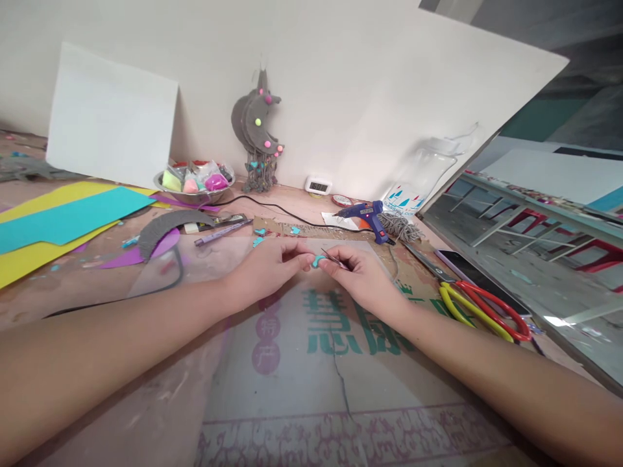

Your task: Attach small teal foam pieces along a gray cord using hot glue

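Cardboard (287, 395) has big green Chinese characters, plus 特产 in purple circles; the jar (421, 174) has blue lettering, too small to read; cluttered pinkish table (287, 198), white wall (341, 97) behind; blue scrap (318, 261) sits between both hands' fingertips; right hand (360, 267) pinches it plus a thin tool (335, 260); left hand's (277, 264) fingers closed at its edge, can't tell if gripping.

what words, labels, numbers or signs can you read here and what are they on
"特" and "产": purple circles on the printed work surface.
"慧", most likely: large green character on the same surface; the green print beside it is partly hidden by the right forearm.
White digital clock or timer: digits too blurred to read surely.
Glass jar: lettering too blurred.
Blue glue gun: label too small.
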Available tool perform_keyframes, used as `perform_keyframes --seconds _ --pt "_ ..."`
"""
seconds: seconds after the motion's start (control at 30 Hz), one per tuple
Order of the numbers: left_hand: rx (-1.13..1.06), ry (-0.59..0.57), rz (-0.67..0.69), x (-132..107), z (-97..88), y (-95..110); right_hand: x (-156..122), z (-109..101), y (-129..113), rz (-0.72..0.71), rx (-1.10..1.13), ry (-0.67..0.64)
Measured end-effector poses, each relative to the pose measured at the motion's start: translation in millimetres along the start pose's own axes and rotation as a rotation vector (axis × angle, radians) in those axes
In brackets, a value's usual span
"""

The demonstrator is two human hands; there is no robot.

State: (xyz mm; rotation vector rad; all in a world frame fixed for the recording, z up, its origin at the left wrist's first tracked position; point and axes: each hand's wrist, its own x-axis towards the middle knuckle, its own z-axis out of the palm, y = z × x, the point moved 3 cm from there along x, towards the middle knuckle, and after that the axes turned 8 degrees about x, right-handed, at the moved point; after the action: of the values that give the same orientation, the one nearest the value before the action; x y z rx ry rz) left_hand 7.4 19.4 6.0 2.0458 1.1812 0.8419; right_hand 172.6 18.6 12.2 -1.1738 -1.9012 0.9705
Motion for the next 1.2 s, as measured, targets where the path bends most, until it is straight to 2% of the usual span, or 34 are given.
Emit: perform_keyframes --seconds 0.17,0.3,0.47,0.67,1.2 --pt "0.048 -0.001 0.072 1.8 1.3 0.3 0.0 -2.5 0.7 -0.03 -0.004 0.04" --pt "0.047 0.006 0.04 1.7 2.7 1.3 -0.4 -1.6 0.4 -0.012 0.008 0.03" --pt "0.025 0.017 -0.014 0.4 0.6 3.8 -0.5 -1.1 -3.6 -0.059 0.027 0.021" --pt "0.021 0.033 -0.041 0.5 0.1 1.5 0.4 0.2 -0.6 -0.013 0.1 0.025" --pt "0.036 -0.015 0.014 -1.2 4.3 4.5 -1.5 3.5 -0.5 0.002 0.074 -0.007"
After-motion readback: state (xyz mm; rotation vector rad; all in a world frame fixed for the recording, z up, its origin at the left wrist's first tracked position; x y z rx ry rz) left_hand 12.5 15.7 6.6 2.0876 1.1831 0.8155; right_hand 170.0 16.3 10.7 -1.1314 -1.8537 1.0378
